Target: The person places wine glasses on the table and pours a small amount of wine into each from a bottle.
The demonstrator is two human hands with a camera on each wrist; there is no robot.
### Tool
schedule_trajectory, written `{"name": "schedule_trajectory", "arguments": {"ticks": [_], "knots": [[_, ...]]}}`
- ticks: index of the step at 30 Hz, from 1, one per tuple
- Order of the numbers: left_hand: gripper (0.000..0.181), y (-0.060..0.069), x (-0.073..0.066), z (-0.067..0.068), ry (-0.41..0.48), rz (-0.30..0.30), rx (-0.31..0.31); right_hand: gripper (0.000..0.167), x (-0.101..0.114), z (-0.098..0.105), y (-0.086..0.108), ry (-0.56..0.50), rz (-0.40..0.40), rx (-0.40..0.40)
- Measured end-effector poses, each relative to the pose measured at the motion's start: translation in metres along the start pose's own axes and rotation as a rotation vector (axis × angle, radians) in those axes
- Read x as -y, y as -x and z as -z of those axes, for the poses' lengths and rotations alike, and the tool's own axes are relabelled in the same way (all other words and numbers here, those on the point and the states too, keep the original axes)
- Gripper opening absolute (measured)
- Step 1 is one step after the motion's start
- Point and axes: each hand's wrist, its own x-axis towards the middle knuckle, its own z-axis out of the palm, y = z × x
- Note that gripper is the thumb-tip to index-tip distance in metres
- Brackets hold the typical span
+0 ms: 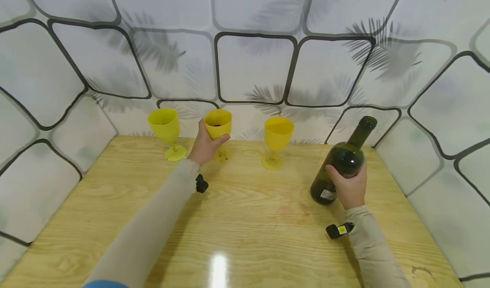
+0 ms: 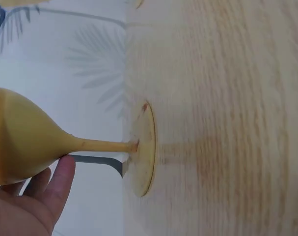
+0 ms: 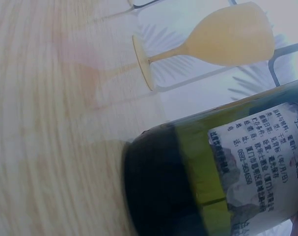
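My left hand [image 1: 206, 146] grips the bowl of the middle yellow goblet [image 1: 218, 124], whose round foot rests on the table in the left wrist view [image 2: 145, 147]. My right hand [image 1: 350, 186] holds a dark green wine bottle [image 1: 344, 158] round its body; the bottle leans with its neck to the upper right. Its white printed label [image 3: 264, 162] faces the right wrist camera. Whether the bottle's base touches the table, I cannot tell.
A yellow-green goblet [image 1: 164, 124] stands left of my left hand, and another yellow goblet [image 1: 278, 135] stands between the hands. The wooden table [image 1: 245, 220] meets patterned walls [image 1: 252, 67] at its back and sides.
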Motion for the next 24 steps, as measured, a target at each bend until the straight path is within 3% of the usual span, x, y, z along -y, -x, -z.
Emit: {"name": "schedule_trajectory", "arguments": {"ticks": [5, 13, 16, 19, 21, 24], "knots": [[0.096, 0.004, -0.002, 0.002, 0.008, 0.06, -0.042, 0.078, -0.001, 0.0, 0.001, 0.008, -0.002, 0.0], [0.113, 0.015, -0.012, -0.003, 0.044, 0.081, -0.052, 0.08, 0.001, 0.0, -0.001, 0.012, -0.002, 0.006], [0.117, 0.027, -0.013, -0.009, 0.045, 0.098, -0.136, 0.08, 0.002, 0.0, -0.001, 0.009, 0.002, 0.009], [0.104, 0.048, -0.019, -0.021, 0.089, 0.066, -0.223, 0.08, 0.002, 0.0, -0.001, 0.009, -0.002, 0.007], [0.089, 0.061, -0.022, -0.031, 0.116, 0.039, -0.197, 0.08, 0.002, 0.0, 0.0, 0.004, -0.006, 0.007], [0.076, 0.074, -0.026, -0.047, 0.135, 0.005, -0.049, 0.079, 0.002, -0.001, 0.001, -0.011, -0.006, 0.004]]}}
